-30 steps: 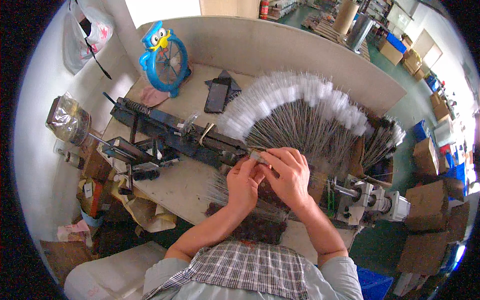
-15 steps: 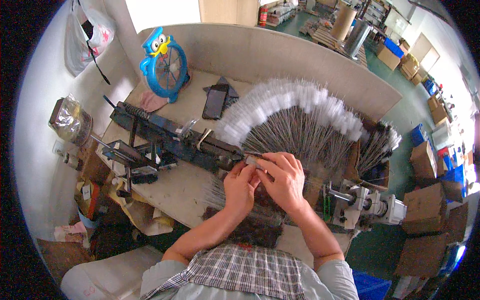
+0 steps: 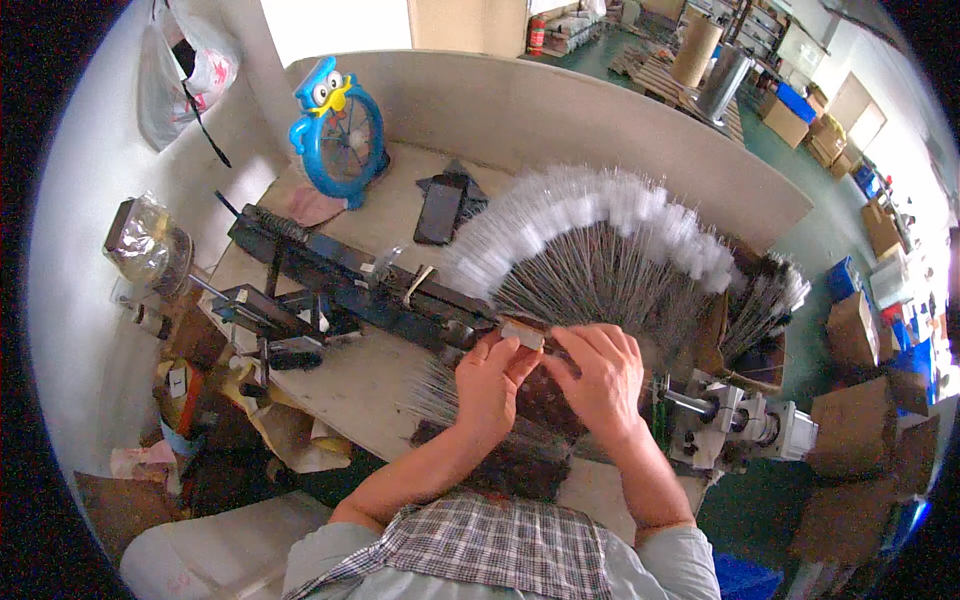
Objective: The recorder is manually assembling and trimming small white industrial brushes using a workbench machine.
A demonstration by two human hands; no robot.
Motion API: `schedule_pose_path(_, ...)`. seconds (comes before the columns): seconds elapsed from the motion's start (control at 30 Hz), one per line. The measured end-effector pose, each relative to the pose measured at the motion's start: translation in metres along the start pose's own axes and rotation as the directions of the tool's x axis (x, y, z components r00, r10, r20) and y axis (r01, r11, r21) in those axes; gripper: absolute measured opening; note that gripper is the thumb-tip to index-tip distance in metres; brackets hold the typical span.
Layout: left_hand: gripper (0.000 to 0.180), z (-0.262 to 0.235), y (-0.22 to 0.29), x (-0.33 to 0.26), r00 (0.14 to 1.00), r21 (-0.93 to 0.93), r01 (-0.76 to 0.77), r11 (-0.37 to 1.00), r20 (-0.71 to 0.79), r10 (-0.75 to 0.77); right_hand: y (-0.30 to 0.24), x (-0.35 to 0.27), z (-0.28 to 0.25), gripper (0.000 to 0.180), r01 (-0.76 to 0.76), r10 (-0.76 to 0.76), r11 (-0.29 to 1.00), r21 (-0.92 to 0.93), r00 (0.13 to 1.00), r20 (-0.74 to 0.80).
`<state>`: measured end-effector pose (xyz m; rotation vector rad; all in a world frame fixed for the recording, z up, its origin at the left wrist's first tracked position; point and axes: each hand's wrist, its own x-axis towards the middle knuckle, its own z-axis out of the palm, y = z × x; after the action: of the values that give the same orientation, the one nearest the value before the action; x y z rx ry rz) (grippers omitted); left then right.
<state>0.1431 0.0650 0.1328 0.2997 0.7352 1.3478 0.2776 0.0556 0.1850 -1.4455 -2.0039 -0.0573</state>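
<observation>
Head: table (image 3: 345,390) bare at left, to its near edge; left hand (image 3: 487,388), fingers clamped on one block (image 3: 523,336) at the right end of one bar (image 3: 400,298); right hand (image 3: 602,380) just beside, cannot tell its grip; beyond, one wire fan (image 3: 600,260); one phone (image 3: 438,212); one partition (image 3: 600,125), far edge

Table (image 3: 345,382): bears the machine, phone and brushes; a partition (image 3: 450,90) stands along its far edge.
Machine (image 3: 335,272): slants across the table's left half, inner end near the left hand (image 3: 487,388).
Block (image 3: 521,335): in the left hand, right hand (image 3: 605,378) just beside.
Phone (image 3: 438,212): behind the machine, between duck figure (image 3: 312,165) and brushes (image 3: 600,205).
Brushes: fanned out behind the hands.
Motor (image 3: 790,420): right of the right hand, boxes (image 3: 853,420) beyond.
</observation>
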Motion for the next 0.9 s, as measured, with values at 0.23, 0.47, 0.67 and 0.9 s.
schedule_pose_path(0.23,0.054,0.013,0.01,-0.016,0.987,-0.066,0.156,0.986,-0.024,-0.158,-0.001,-0.019,-0.005,0.014,-0.014,0.014,1.0,0.01,0.999,0.046)
schedule_pose_path(0.47,0.052,-0.013,0.0,-0.015,0.991,0.109,0.112,0.988,0.058,-0.119,-0.032,0.007,-0.064,0.023,0.188,-0.19,0.948,0.259,0.982,-0.018)
schedule_pose_path(0.67,0.048,-0.068,-0.006,-0.018,0.97,0.419,-0.025,0.908,0.229,-0.079,-0.143,0.037,-0.182,0.029,0.492,-0.489,0.868,-0.07,0.818,-0.305)
schedule_pose_path(0.9,0.034,-0.138,0.084,-0.03,0.942,0.2,0.034,0.979,-0.333,0.035,-0.13,0.04,-0.164,0.032,0.394,-0.386,0.918,-0.039,0.87,-0.307)
